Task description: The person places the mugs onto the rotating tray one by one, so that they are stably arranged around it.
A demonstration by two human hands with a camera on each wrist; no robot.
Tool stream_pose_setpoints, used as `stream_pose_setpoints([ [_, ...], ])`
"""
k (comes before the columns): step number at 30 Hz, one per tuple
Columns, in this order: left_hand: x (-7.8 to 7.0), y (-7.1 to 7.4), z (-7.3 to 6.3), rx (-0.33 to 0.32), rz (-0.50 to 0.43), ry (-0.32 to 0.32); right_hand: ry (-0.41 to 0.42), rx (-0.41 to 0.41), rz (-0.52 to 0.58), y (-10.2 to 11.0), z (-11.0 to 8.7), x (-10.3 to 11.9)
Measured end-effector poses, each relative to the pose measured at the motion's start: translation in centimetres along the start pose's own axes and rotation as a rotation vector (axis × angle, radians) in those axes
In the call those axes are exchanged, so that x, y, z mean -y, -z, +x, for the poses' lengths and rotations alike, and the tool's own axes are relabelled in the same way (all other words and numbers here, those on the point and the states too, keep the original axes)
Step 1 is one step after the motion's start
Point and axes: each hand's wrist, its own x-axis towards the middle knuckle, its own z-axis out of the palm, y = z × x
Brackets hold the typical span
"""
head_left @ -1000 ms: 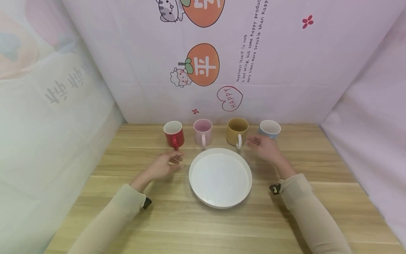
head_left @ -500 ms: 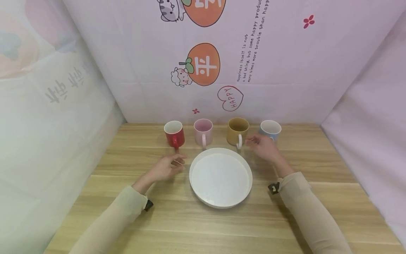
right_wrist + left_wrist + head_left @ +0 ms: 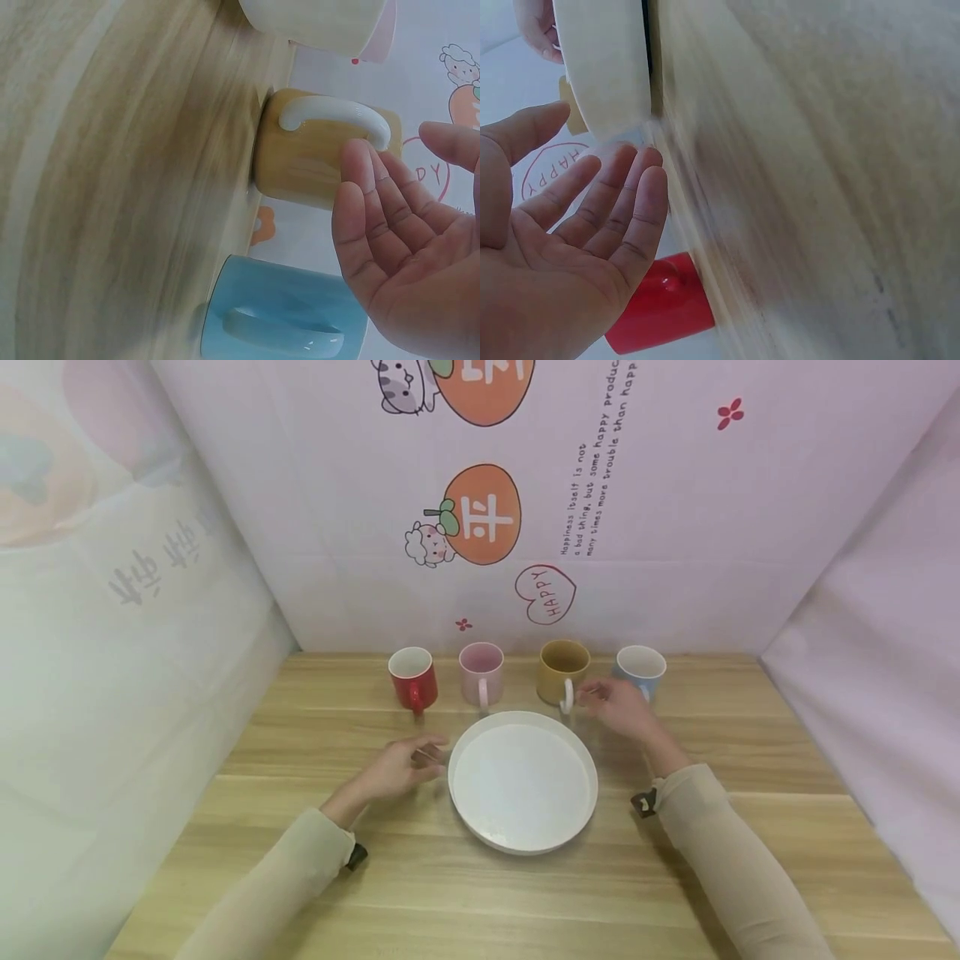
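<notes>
A round white tray (image 3: 522, 785) with a low rim lies on the table. Just off its left edge hovers my left hand (image 3: 405, 766), palm facing the tray, fingers loosely extended and holding nothing. My right hand (image 3: 618, 706) is beside the white handle of the mustard mug (image 3: 558, 681); in the right wrist view its fingers (image 3: 358, 161) are fairly straight near that handle, and contact cannot be told. The light blue mug (image 3: 277, 300) stands to the right, partly hidden behind this hand in the head view.
Left of the mustard mug stand a pink mug (image 3: 480, 677) and a red mug (image 3: 414, 681), handles toward me. A printed white cloth (image 3: 337, 527) hangs behind the row and along both sides. The wooden table (image 3: 465, 910) extends in front of the tray.
My left hand has moved right and slightly nearer me, from below the red mug to the tray's left edge. The right hand has shifted slightly left toward the mustard mug's handle.
</notes>
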Motion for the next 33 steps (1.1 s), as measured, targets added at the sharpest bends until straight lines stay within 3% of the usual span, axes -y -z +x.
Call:
stream_pose_setpoints([
  [33,0.1,-0.8,0.1,0.027,-0.012,-0.048,-0.083,0.06,-0.055,-1.2,1.7,0.7],
])
